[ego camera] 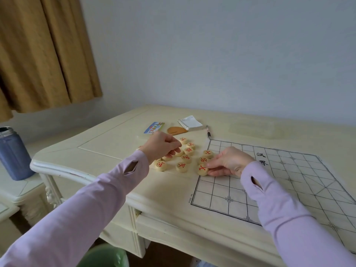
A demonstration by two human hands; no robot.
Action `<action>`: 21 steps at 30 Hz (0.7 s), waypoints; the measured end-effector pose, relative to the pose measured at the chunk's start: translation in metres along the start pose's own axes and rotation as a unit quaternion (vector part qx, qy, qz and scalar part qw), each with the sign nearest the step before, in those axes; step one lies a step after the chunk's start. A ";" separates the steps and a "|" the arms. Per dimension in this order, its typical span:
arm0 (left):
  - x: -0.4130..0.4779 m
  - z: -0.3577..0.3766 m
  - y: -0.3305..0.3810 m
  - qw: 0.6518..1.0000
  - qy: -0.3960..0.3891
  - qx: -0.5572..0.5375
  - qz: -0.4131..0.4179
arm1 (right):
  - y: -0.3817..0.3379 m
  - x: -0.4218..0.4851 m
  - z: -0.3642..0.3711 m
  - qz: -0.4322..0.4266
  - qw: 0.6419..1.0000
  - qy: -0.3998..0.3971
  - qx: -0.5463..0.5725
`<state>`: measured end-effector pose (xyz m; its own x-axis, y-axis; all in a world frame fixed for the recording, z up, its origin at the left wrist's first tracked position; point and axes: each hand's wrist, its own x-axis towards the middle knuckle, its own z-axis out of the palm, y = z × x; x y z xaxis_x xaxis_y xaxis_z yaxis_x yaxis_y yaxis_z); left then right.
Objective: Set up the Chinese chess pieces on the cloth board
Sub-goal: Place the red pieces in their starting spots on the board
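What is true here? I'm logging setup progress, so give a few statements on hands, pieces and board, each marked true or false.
1. The right hand pinches a piece at the cloth board's left edge. True.
2. Most of the set stands on the grid. False: the loose pieces cluster on the table beside it.
3. Their characters are green. False: red.
4. A spiral notebook lies beyond them. True.

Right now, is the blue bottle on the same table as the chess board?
No, the bottle stands on a lower side table, left of the table bearing the board.
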<state>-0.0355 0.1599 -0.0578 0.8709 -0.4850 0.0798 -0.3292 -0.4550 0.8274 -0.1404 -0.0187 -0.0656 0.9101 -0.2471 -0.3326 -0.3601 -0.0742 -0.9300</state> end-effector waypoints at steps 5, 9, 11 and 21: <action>0.002 -0.005 -0.005 1.000 -0.001 0.004 -0.014 | -0.002 0.001 0.006 -0.013 0.999 0.037 -0.028; 0.003 -0.013 -0.011 1.000 0.008 -0.016 -0.019 | -0.001 0.004 0.005 -0.028 0.992 0.065 -0.100; 0.003 -0.017 -0.013 1.000 0.017 -0.018 -0.016 | -0.003 0.006 0.003 -0.044 0.987 0.085 -0.126; 0.002 -0.050 -0.033 0.994 0.094 -0.020 -0.043 | -0.019 0.025 0.018 -0.187 0.965 0.170 -0.075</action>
<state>-0.0046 0.2105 -0.0570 0.9496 -0.2947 0.1066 -0.2380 -0.4567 0.8572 -0.1075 -0.0059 -0.0593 0.8711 -0.4771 0.1160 -0.0682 -0.3516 -0.9337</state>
